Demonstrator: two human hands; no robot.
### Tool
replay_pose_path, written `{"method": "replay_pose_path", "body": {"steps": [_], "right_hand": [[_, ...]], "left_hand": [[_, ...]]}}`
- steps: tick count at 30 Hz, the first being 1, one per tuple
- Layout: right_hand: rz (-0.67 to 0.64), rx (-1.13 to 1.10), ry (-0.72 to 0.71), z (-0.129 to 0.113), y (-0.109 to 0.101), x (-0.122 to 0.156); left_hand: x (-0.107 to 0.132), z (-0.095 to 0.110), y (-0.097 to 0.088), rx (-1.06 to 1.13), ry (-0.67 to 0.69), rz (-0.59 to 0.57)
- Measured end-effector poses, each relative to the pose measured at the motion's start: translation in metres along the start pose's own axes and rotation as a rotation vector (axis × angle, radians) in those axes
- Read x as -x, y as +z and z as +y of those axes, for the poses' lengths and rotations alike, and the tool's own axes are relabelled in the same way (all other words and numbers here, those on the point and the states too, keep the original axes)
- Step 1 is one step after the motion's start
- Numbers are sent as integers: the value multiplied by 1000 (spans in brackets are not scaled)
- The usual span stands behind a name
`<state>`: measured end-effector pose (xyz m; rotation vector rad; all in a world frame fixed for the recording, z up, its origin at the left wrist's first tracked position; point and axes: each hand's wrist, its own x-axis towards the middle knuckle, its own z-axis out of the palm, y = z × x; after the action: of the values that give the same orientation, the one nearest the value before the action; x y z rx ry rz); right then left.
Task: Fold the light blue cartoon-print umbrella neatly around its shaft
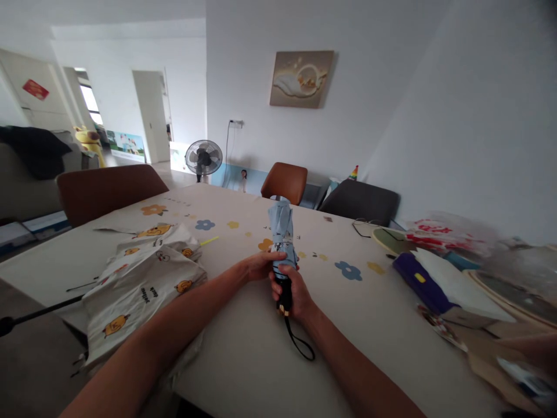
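Note:
A light blue folding umbrella [281, 217], furled, points away from me above the middle of the table. My right hand [296, 290] is wrapped round its black handle, from which a black wrist strap [304, 348] hangs in a loop. Around the lower part of the blue fabric closes my left hand [265, 264], its thumb lying across the cloth. To the left of my left arm lies a second umbrella [143, 290], collapsed but loose, with pale fabric and yellow duck prints. Its black shaft [47, 310] sticks out past the table's left side.
The table [243, 354] has a pale flower-patterned cover. On its right are glasses [365, 226], a purple case [420, 281], plastic bags [448, 232] and round boards. Chairs [285, 181] and a fan [203, 158] stand beyond.

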<state>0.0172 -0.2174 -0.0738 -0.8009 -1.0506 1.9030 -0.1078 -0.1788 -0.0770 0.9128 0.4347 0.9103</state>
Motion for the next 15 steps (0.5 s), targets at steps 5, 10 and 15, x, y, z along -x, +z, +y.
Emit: {"method": "replay_pose_path", "body": {"steps": [5,10,15], "right_hand": [[54,117,-54,2,4,-3],[97,167,-82,0,6,-4],[-37,336,-39,-2,5,-9]], "left_hand": [[-2,8,-2,-91,41,57],[-1,18,-2,-70,102,119],[2,22,-8,123,131,88]]}}
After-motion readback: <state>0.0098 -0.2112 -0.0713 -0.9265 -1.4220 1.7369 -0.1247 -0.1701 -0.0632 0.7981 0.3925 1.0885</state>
